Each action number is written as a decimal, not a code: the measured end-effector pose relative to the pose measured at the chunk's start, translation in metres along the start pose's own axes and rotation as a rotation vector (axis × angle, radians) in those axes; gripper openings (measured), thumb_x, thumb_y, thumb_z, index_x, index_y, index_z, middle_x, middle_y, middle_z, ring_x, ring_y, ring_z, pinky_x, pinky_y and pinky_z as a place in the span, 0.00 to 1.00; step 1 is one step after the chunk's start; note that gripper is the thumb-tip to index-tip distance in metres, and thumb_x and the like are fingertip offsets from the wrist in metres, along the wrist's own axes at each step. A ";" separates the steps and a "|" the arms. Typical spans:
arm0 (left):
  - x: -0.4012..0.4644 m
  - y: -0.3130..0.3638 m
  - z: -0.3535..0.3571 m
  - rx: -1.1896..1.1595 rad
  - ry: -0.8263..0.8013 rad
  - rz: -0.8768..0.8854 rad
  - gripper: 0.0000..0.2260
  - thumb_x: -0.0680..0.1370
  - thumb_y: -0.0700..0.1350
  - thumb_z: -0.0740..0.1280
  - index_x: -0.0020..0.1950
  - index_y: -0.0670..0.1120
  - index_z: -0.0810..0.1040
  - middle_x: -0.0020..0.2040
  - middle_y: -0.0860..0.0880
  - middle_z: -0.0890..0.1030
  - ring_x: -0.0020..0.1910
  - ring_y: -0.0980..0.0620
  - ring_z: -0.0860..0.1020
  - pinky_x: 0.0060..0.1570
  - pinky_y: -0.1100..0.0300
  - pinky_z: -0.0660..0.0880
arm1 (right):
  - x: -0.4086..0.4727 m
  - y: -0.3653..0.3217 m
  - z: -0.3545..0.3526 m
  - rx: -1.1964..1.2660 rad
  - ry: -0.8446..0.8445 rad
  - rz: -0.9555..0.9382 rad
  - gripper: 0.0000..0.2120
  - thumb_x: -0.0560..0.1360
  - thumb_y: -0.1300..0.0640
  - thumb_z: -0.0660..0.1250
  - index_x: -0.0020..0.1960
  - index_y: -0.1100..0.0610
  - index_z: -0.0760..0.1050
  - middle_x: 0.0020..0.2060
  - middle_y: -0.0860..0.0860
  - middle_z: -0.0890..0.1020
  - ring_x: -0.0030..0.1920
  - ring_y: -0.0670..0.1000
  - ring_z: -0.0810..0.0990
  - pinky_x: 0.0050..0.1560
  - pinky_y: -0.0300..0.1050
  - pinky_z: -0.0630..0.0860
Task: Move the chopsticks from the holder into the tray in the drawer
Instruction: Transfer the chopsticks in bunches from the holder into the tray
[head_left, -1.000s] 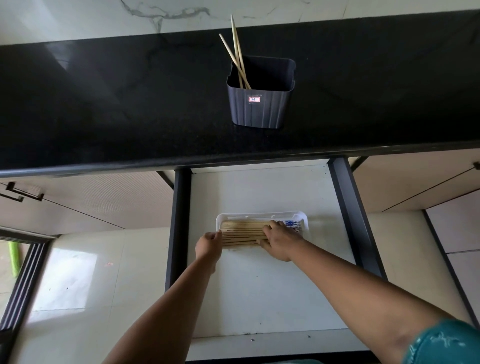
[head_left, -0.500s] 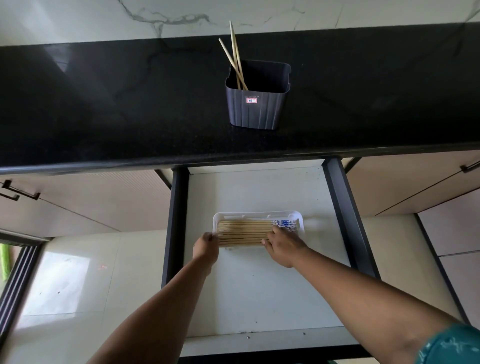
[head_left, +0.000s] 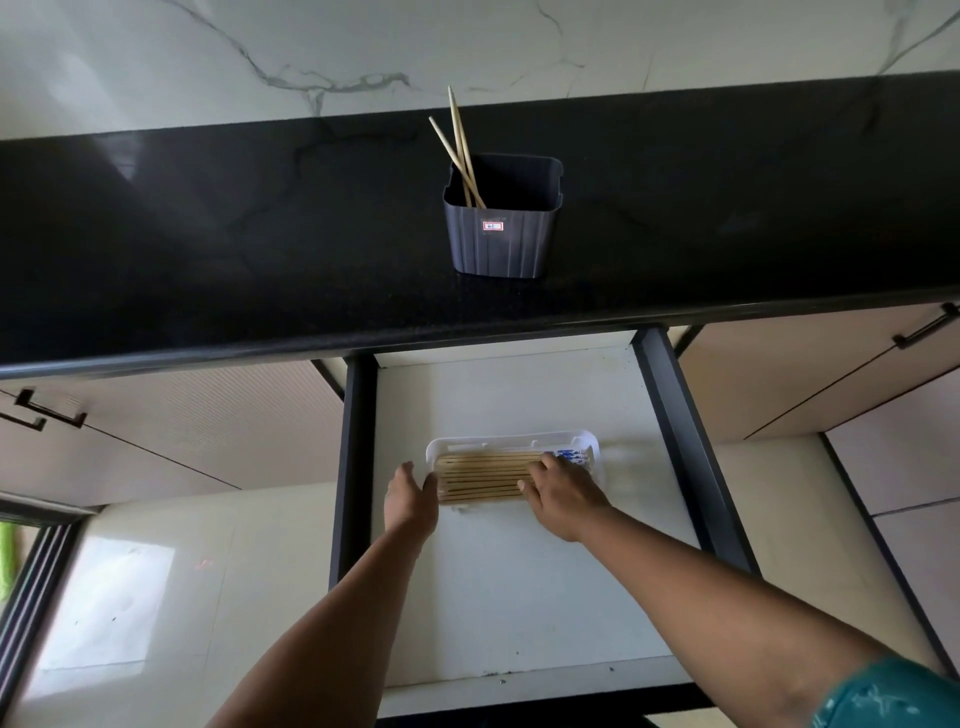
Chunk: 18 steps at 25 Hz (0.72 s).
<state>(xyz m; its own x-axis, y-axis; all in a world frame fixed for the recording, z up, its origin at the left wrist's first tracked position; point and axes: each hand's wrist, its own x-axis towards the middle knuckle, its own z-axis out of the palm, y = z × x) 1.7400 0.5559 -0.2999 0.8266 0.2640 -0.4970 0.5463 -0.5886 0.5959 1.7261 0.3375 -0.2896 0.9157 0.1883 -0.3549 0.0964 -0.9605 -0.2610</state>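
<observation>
- Two chopsticks (head_left: 457, 150) left in dark ribbed holder (head_left: 501, 228) on black countertop (head_left: 208, 234); pale wood, leaning left, tips above rim.
- About nine chopsticks in tray (head_left: 485, 477), side by side, lengthwise; pale wood, patterned blue at right ends.
- One white tray (head_left: 511, 441), in open drawer (head_left: 509, 582).
- Left hand (head_left: 411, 498): fingers straight, together, against tray's left end.
- Right hand (head_left: 563, 493): fingers loosely spread, resting flat on the laid sticks.
</observation>
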 end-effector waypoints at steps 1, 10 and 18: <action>0.001 0.005 -0.004 0.038 0.054 0.042 0.22 0.80 0.47 0.62 0.72 0.42 0.66 0.70 0.40 0.71 0.68 0.41 0.69 0.68 0.49 0.67 | 0.001 -0.002 -0.005 -0.025 0.015 -0.003 0.20 0.82 0.46 0.51 0.60 0.58 0.72 0.62 0.56 0.72 0.62 0.59 0.73 0.60 0.52 0.70; -0.013 0.097 -0.027 0.145 0.169 0.480 0.12 0.78 0.51 0.63 0.48 0.44 0.80 0.52 0.44 0.80 0.54 0.45 0.77 0.50 0.57 0.71 | 0.015 -0.019 -0.100 -0.157 0.241 -0.133 0.15 0.78 0.48 0.59 0.61 0.56 0.68 0.55 0.54 0.78 0.54 0.58 0.76 0.50 0.52 0.71; -0.008 0.243 -0.100 -0.059 0.165 0.729 0.14 0.73 0.42 0.61 0.57 0.49 0.79 0.56 0.47 0.81 0.57 0.45 0.76 0.56 0.53 0.73 | 0.065 -0.052 -0.250 0.120 0.601 -0.236 0.12 0.72 0.53 0.67 0.54 0.54 0.74 0.52 0.54 0.79 0.51 0.57 0.79 0.47 0.51 0.77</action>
<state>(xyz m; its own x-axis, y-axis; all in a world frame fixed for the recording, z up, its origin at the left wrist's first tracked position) 1.8801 0.4876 -0.0881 0.9888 -0.0638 0.1348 -0.1452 -0.6176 0.7730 1.8781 0.3486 -0.0743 0.9371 0.2102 0.2785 0.3087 -0.8715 -0.3811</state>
